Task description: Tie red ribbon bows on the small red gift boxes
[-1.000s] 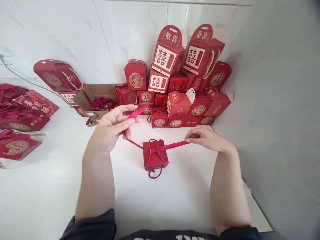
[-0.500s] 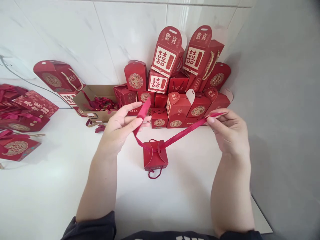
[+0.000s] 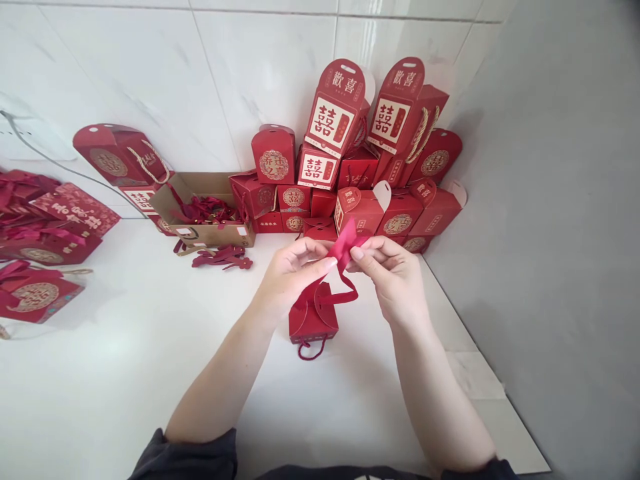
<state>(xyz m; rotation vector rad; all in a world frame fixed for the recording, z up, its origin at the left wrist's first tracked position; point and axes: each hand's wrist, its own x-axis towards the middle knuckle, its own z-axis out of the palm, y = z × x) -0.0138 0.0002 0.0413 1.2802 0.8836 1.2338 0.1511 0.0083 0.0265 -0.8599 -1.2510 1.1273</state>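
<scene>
The left hand (image 3: 293, 283) and the right hand (image 3: 393, 277) were nearly closed, their fingertips and thumbs pinching a red satin ribbon (image 3: 345, 250) between them, just above a small red card gift box (image 3: 313, 320). A close, even pinch suited the slick, narrow ribbon, which creased easily and could slip. It looped down to the box's curved, interlocking flaps. The box sat on a white countertop (image 3: 150, 347), with a dark red cord handle (image 3: 311, 350) at its front. Beyond lay a cardboard carton (image 3: 200, 227), loose ribbon pieces (image 3: 223, 257), and stacked glossy red boxes (image 3: 360, 210) printed with double-happiness characters.
</scene>
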